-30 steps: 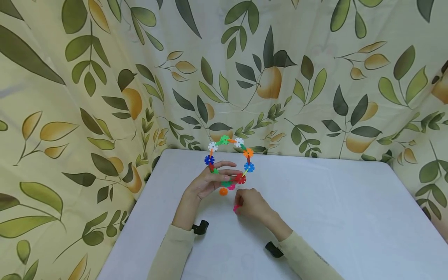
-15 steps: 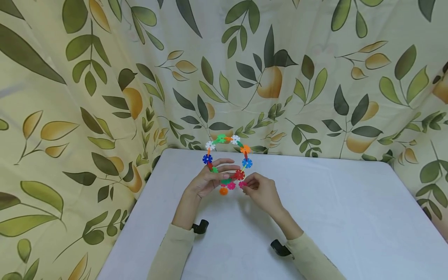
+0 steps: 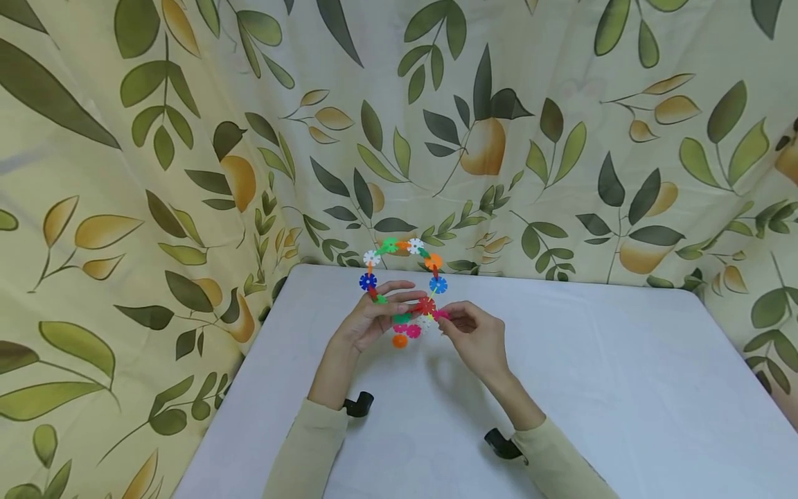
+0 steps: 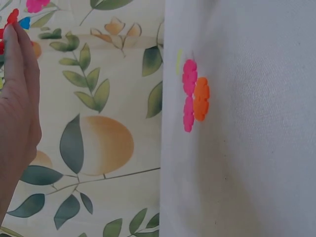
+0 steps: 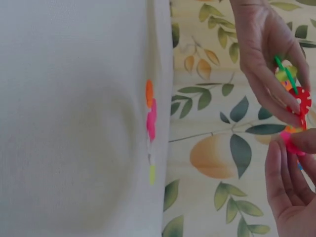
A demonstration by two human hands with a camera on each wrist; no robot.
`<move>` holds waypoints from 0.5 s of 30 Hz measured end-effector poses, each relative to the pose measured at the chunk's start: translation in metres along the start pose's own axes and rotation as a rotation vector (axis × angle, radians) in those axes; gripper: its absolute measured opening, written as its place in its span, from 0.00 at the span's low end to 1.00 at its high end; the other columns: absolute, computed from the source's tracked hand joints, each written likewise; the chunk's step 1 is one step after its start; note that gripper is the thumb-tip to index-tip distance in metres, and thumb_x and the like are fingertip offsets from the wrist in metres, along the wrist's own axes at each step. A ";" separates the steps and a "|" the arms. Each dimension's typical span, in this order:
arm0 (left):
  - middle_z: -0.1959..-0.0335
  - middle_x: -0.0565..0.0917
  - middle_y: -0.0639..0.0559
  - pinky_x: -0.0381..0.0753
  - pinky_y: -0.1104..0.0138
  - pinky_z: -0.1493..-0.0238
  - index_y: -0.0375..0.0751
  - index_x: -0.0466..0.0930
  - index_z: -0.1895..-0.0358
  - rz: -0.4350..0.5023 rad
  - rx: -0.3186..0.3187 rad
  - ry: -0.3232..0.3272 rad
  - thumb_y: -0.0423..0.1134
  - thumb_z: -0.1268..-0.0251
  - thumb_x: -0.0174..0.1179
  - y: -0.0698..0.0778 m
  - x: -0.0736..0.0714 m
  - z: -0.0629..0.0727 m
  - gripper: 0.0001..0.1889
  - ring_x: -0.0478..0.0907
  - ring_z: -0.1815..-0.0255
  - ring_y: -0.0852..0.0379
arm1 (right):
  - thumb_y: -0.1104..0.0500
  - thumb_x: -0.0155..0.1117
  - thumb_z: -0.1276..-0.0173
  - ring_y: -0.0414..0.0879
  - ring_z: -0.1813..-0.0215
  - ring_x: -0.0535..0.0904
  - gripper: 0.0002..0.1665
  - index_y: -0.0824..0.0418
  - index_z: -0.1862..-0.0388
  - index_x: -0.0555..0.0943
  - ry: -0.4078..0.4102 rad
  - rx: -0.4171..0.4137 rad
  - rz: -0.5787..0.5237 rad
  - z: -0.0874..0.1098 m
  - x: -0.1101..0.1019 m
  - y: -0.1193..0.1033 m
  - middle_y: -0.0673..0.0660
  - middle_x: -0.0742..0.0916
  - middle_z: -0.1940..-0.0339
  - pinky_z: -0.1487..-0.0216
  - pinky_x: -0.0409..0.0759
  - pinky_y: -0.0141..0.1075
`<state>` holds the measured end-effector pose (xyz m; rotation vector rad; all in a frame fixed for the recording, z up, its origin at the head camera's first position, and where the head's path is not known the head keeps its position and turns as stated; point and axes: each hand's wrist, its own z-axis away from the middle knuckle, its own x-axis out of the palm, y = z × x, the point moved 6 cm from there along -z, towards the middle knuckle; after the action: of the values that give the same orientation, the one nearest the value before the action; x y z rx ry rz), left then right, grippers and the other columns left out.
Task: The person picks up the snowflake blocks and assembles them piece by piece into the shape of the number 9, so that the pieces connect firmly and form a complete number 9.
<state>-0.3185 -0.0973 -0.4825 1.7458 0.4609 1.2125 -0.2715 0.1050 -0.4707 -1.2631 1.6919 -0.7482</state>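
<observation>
A ring of colourful notched snowflake discs (image 3: 438,285), linked edge to edge, stands up between the hands in the head view. My left hand (image 3: 368,322) grips its lower part, thumb and fingers at the red disc (image 3: 426,305). With thumb and fingertips my right hand (image 3: 483,339) pinches a pink disc (image 3: 440,314) beside that red one. In the right wrist view the pink disc (image 5: 291,143) lies close under the red disc (image 5: 301,101); whether their notches interlock I cannot tell. Fingers hide part of the ring.
On the white table (image 3: 592,374), loose discs lie behind and below the left hand: an orange disc (image 3: 400,341), pink discs (image 3: 413,331), a whitish disc (image 3: 427,324) and a yellow one (image 4: 179,61). A leaf-patterned curtain (image 3: 530,152) hangs along the back and left.
My right hand has risen from near the table with the pink disc and brought it to the red disc. The ring has shifted slightly left and up in my left hand.
</observation>
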 end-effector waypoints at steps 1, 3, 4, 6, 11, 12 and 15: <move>0.42 0.86 0.37 0.82 0.53 0.40 0.31 0.76 0.35 0.004 -0.001 0.002 0.22 0.29 0.57 0.000 0.001 0.000 0.20 0.84 0.39 0.40 | 0.60 0.78 0.34 0.44 0.66 0.89 0.09 0.56 0.56 0.89 0.012 -0.018 -0.003 0.000 0.000 -0.001 0.51 0.91 0.64 0.60 0.87 0.29; 0.42 0.86 0.37 0.82 0.53 0.40 0.30 0.75 0.35 0.016 -0.003 0.005 0.22 0.29 0.57 -0.001 0.001 -0.001 0.21 0.84 0.39 0.40 | 0.59 0.78 0.34 0.44 0.66 0.89 0.09 0.55 0.56 0.89 0.040 -0.053 -0.007 0.000 -0.001 -0.002 0.50 0.91 0.63 0.60 0.87 0.29; 0.42 0.86 0.37 0.82 0.53 0.40 0.30 0.75 0.35 0.019 -0.005 0.006 0.22 0.29 0.57 -0.001 0.001 -0.001 0.21 0.84 0.39 0.41 | 0.60 0.78 0.34 0.44 0.66 0.89 0.09 0.55 0.56 0.90 0.055 -0.072 -0.009 0.000 -0.001 -0.004 0.50 0.91 0.63 0.60 0.86 0.28; 0.42 0.86 0.37 0.82 0.54 0.40 0.30 0.75 0.35 0.024 -0.003 0.012 0.21 0.29 0.57 -0.002 0.000 -0.001 0.20 0.85 0.40 0.41 | 0.63 0.78 0.35 0.46 0.66 0.88 0.09 0.57 0.56 0.90 0.087 -0.094 0.002 0.001 -0.002 -0.007 0.52 0.92 0.62 0.60 0.85 0.26; 0.42 0.86 0.38 0.83 0.54 0.41 0.30 0.76 0.36 0.032 0.017 0.044 0.22 0.28 0.56 -0.003 -0.002 -0.002 0.19 0.86 0.41 0.42 | 0.66 0.79 0.37 0.45 0.66 0.88 0.09 0.60 0.58 0.91 0.124 -0.131 0.007 0.002 -0.006 -0.015 0.52 0.91 0.62 0.60 0.86 0.27; 0.42 0.86 0.38 0.83 0.54 0.40 0.29 0.76 0.36 0.033 0.021 0.052 0.22 0.28 0.56 -0.003 -0.002 -0.002 0.19 0.86 0.41 0.42 | 0.66 0.79 0.37 0.44 0.66 0.88 0.09 0.60 0.58 0.91 0.124 -0.138 0.004 0.002 -0.006 -0.015 0.52 0.91 0.62 0.60 0.87 0.28; 0.42 0.86 0.37 0.82 0.54 0.40 0.29 0.75 0.36 0.032 0.023 0.076 0.22 0.28 0.57 -0.003 -0.004 -0.002 0.19 0.85 0.41 0.42 | 0.63 0.79 0.36 0.41 0.65 0.88 0.09 0.57 0.58 0.91 0.118 -0.167 -0.015 0.001 -0.007 -0.012 0.50 0.91 0.61 0.59 0.87 0.29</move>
<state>-0.3214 -0.0972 -0.4868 1.7366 0.4952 1.3042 -0.2643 0.1083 -0.4592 -1.3693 1.8744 -0.7143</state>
